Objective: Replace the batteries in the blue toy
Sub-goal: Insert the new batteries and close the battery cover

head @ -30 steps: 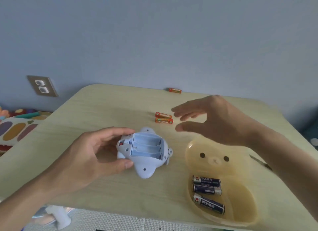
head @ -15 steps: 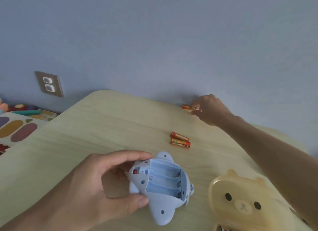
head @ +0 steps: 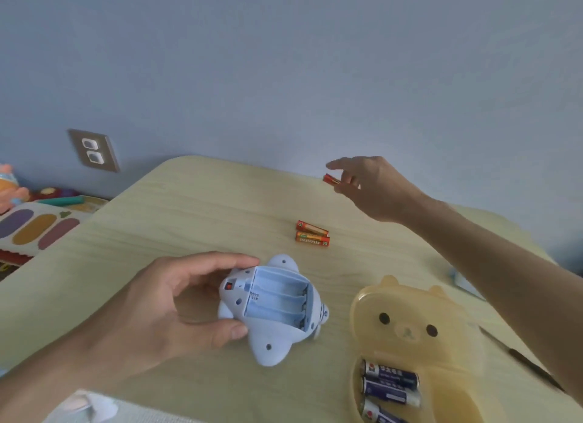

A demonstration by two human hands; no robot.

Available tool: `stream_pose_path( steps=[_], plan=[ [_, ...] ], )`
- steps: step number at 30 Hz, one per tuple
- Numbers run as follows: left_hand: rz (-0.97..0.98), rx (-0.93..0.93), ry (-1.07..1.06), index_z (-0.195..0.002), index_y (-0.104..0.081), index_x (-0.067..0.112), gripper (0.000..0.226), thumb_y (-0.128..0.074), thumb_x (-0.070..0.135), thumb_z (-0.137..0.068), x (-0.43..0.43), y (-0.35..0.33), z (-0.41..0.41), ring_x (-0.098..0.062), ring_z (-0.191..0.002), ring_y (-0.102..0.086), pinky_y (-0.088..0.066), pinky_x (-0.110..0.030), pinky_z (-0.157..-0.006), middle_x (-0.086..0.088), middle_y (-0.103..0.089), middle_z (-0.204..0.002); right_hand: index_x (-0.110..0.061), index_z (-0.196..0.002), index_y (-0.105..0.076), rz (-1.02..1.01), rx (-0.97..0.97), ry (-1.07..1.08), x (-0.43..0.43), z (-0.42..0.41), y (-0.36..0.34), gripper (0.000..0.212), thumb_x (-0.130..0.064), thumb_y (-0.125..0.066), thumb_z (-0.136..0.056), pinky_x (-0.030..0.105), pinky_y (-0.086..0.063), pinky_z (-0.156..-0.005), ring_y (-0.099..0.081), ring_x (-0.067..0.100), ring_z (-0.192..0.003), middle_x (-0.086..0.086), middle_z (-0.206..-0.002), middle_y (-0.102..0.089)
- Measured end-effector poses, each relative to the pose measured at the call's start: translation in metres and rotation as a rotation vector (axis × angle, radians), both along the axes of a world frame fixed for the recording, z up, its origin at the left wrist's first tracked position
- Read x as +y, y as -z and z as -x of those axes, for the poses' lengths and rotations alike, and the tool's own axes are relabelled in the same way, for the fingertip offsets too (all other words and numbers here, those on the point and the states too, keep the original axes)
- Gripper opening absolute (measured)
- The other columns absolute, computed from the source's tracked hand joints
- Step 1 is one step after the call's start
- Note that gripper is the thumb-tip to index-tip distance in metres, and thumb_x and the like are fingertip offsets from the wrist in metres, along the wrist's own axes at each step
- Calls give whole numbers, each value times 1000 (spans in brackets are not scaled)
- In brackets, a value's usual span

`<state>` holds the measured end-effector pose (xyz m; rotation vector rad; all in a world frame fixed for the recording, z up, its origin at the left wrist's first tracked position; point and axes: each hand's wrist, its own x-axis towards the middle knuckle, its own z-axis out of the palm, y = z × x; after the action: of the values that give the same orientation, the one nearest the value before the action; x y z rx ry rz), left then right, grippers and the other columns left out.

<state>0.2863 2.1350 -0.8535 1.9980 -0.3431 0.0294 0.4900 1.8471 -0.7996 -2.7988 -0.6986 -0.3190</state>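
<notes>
Now | left hand [head: 164, 309] grips blue toy [head: 271, 309], battery bay bare | right hand [head: 372, 186] pinches orange battery [head: 331, 179], seemingly just above table [head: 189, 220] far edge

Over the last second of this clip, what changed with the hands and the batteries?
The right hand reached from mid-table to the far edge, took hold of the lone orange battery there and lifted it. The left hand kept its grip on the blue toy, compartment empty. The orange pair and the dark batteries in the bear case stayed put.
</notes>
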Motion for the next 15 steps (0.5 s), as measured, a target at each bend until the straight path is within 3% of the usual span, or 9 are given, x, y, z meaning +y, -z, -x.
stream_pose_path(
  steps=[3, 5, 10, 15],
  plan=[
    [13, 9, -8, -116, -77, 49, 67, -105, 26, -60, -4, -2, 2, -2, -113, -75, -51, -7, -96, 15, -82, -118, -23, -139, -65, -51, -102, -135, -5, 52, -14, 38, -15, -62, -103, 33, -56, -80, -64, 16, -80, -1, -100, -68],
    [11, 25, -4, -117, -77, 45, 66, -100, 16, -61, -4, -3, 1, -3, -110, -76, -53, -8, -93, 13, -83, -116, -23, -133, -70, -148, -69, -173, -1, 86, -21, 34, -15, -65, -100, 31, -60, -79, -70, 12, -78, -2, -100, -71],
    [-13, 22, 13, -120, -77, 38, 62, -95, 22, -63, -1, -4, 4, -5, -112, -75, -54, -16, -100, 14, -83, -117, -24, -127, -69, -432, 137, -305, 18, 153, -34, 33, -20, -72, -95, 28, -64, -79, -79, 9, -81, -8, -102, -76],
    [-35, 9, 20, -124, -74, 36, 66, -100, 27, -65, 3, -3, 1, -7, -113, -75, -54, -17, -100, 14, -83, -117, -20, -122, -73, -356, 19, -441, 34, 170, -19, 27, -15, -75, -95, 28, -62, -83, -77, 8, -92, -4, -104, -80]
  ],
)
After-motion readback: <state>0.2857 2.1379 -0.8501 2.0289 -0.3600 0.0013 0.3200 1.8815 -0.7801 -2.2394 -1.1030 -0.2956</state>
